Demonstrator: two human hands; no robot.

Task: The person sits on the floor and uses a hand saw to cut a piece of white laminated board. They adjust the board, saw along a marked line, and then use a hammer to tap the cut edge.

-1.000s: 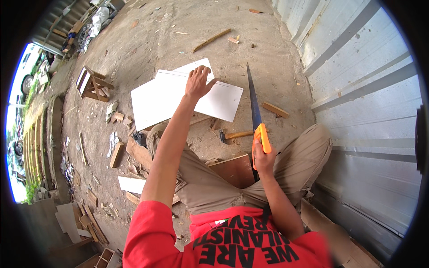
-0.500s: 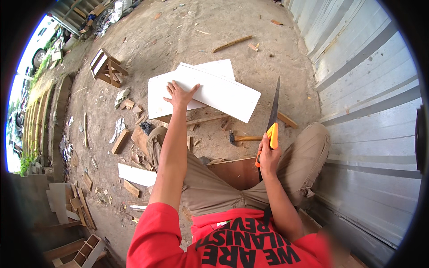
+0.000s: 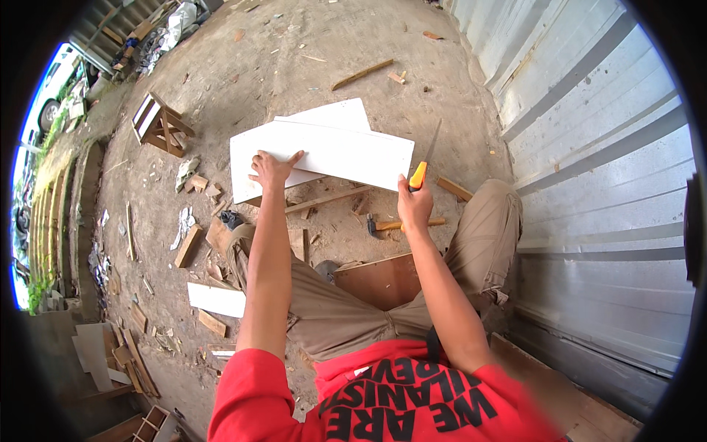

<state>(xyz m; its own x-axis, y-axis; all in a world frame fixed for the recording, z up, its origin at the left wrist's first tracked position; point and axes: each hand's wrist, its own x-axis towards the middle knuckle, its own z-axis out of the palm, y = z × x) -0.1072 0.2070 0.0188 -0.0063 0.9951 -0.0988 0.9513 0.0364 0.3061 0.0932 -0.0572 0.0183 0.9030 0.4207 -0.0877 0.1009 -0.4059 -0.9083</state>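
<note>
My left hand lies with fingers spread on a long white board, pressing near its left part. That board rests across a second white board, which pokes out behind it and at the left. In my right hand is a handsaw with a yellow-orange handle, its thin blade pointing up and away just beyond the board's right end. The right fingers are closed round the handle, right beside the board's near right corner. A hammer with a wooden handle lies on the ground below that hand.
A small wooden stool stands at the far left. Wood offcuts and a white panel piece litter the ground on the left. A corrugated metal wall rises on the right. A brown board lies between my legs.
The right hand has moved forward with the saw, up to the white board's right end. The upper board has turned to lie straighter across, and my left hand stays on it.
</note>
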